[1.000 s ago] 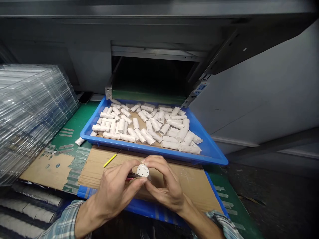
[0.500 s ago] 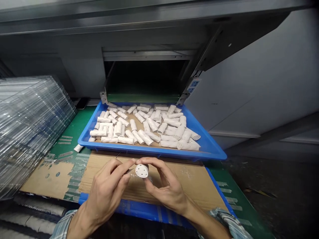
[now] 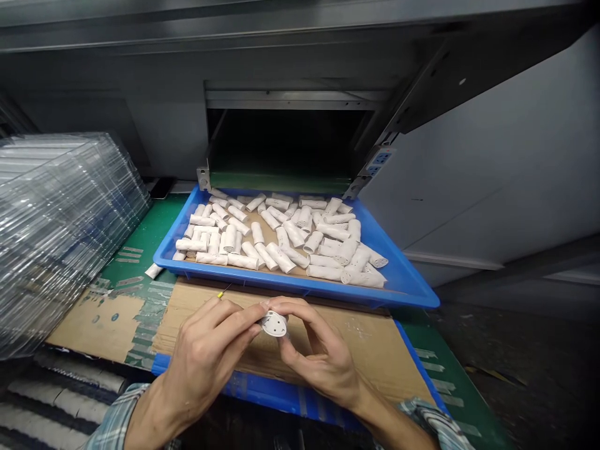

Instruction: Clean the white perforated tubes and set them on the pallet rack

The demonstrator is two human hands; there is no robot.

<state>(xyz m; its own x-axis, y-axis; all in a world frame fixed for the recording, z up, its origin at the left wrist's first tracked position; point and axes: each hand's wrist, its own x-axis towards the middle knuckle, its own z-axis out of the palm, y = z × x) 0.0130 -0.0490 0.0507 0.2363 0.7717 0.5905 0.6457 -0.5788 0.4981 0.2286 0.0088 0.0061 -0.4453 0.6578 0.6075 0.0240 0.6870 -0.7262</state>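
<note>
Above the cardboard, a short white cylinder (image 3: 274, 324) with a flat end face dotted with small dark holes is held up, that face toward me. My right hand (image 3: 319, 353) grips it between thumb and fingers from the right. From the left, my left hand (image 3: 218, 344) pinches at the edge of the same cylinder with thumb and forefinger; whether something tiny sits between those fingertips is hidden. Just beyond my left hand lies a small yellow piece (image 3: 220, 294) with a thin dark wire. Several similar white cylinders (image 3: 280, 257) lie loose in a blue tray (image 3: 300, 289).
Cardboard (image 3: 375, 350) covers the green table (image 3: 162, 222) before me. Stacked clear plastic trays (image 3: 65, 231) stand on the left. Behind the blue tray is a dark machine opening (image 3: 290, 147), with a power socket (image 3: 380, 160) to its right. One white cylinder (image 3: 153, 270) lies outside the tray.
My left fingertips have come right onto the cylinder's left edge. Its end face is tilted more and looks flatter. The whole view has shifted slightly.
</note>
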